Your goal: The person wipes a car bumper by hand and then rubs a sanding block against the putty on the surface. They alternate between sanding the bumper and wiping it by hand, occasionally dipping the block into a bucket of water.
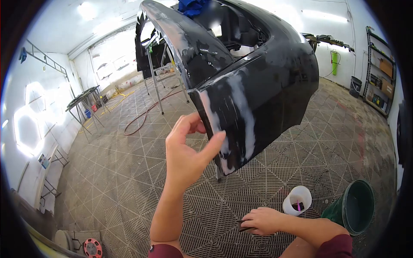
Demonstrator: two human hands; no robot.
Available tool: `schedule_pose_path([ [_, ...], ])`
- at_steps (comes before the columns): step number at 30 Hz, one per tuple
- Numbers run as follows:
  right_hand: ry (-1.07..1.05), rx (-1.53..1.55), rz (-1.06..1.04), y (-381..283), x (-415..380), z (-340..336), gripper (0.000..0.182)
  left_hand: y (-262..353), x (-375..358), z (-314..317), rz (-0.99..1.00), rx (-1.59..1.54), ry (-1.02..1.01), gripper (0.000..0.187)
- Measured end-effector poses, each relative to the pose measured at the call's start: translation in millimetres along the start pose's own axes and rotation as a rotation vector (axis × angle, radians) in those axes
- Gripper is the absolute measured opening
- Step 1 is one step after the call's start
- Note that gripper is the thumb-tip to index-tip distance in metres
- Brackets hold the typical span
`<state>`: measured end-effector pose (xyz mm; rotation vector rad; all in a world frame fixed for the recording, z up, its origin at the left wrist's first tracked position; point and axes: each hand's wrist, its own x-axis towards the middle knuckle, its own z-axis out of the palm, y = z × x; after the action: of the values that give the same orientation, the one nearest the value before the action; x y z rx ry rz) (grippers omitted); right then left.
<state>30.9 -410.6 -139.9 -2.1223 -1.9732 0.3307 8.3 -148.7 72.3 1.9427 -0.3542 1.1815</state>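
A large black car body panel (275, 86) stands in front of me, with pale grey streaks of sanded filler or primer down its near end. My left hand (187, 148) is at the panel's left vertical edge, thumb over the outer face and curled fingers on the inner side. The fingertips are partly hidden by the edge. Low down, my right hand (262, 220) is closed around a thin, dark, flat pad (245, 226), perhaps a sanding pad. To its right stands a white bucket (304, 195) with a purple-handled tool (298, 205) inside.
A dark green bucket (355, 206) stands at the lower right. Metal stand legs (155, 84) are behind the panel. A red hose (140, 118) snakes over the grated floor (129, 172). Shelving (380, 73) lines the right wall; a red reel (92, 248) lies lower left.
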Motion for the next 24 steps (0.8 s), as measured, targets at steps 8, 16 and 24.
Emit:
schedule_pose_path([
  [8, -0.011, -0.007, -0.005, 1, 2, 0, 0.039, 26, -5, -14, -0.056, 0.238, -0.26, 0.089],
  [16, -0.028, -0.001, 0.011, 2, 3, 6, 0.041, 12, 10, -1, -0.02, -0.031, 0.01, 0.068],
  [24, 0.023, -0.019, 0.006, 2, 5, 9, 0.04, -9, 13, -3, -0.277, -0.499, -0.141, 0.038],
])
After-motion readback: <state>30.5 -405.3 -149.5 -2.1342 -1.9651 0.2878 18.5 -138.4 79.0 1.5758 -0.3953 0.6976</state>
